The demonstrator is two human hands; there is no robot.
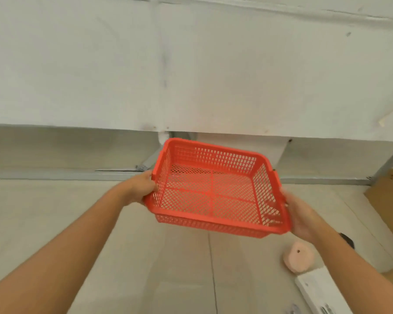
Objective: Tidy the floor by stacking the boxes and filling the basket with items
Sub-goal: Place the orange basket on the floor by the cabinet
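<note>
Above the pale tiled floor, between your two outstretched arms, you hold the red basket in the air, clear of any surface. It is rigid plastic, a shallow rectangle with perforated lattice walls, a mesh bottom crossed by solid ribs, and a smooth solid rim. Its mouth faces up and tips toward you; the long axis runs left to right, the right end lower and nearer. Your left hand grips the left short rim, fingers curled around it. Your right hand holds the right short side, palm against the wall; its fingers are hidden behind the basket, so I cannot tell how they lie. Floor directly under the basket is bare tile with a grout line. Lower right on the floor: a pink rounded object, a flat white box, and at the right edge a brown cardboard box. White wall ahead.
</note>
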